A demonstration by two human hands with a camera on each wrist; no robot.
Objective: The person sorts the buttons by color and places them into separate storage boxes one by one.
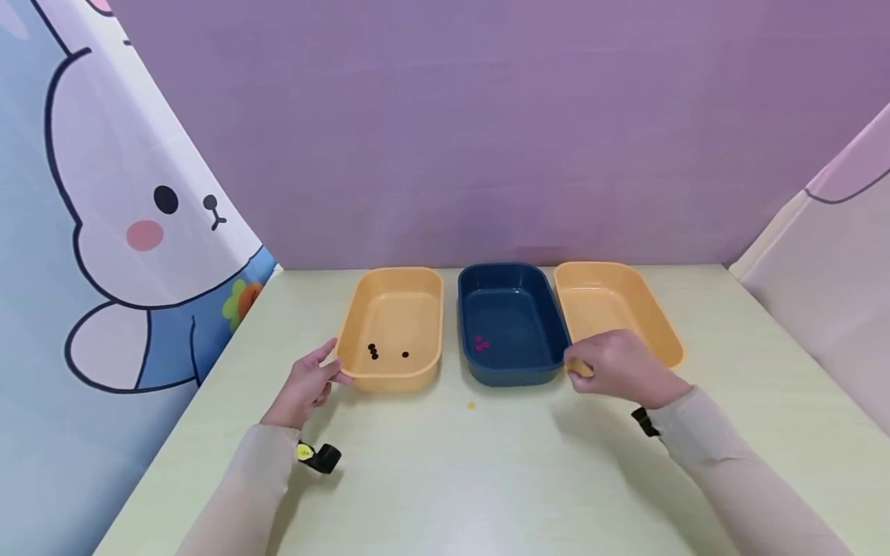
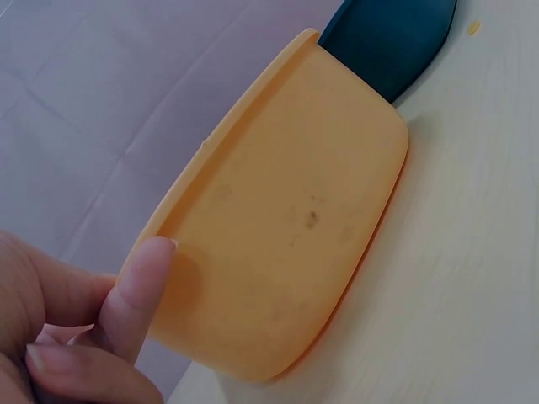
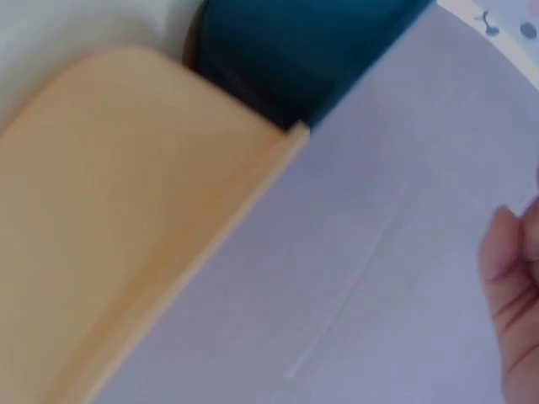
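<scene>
In the head view, my left hand (image 1: 308, 386) grips the near left corner of a yellow plastic bin (image 1: 392, 382), one digit lying against the outer wall (image 2: 253, 219). Several small black discs (image 1: 373, 352) lie inside it. A dark blue bin (image 1: 514, 376) stands in the middle, with several tiny magenta pieces (image 1: 481, 344) in it. My right hand (image 1: 619, 367), fingers curled, hovers over the near left corner of a second yellow bin (image 1: 664, 340). Nothing shows between its fingers. At the right wrist view's edge, only part of that hand (image 3: 515, 303) appears.
A small yellow piece (image 1: 471, 405) lies on the pale table (image 1: 445, 471), in front of the blue bin. Purple cloth (image 1: 487, 139) rises behind the bins. A printed cartoon curtain (image 1: 139, 201) hangs at the left, and pale cloth (image 1: 827, 255) at the right.
</scene>
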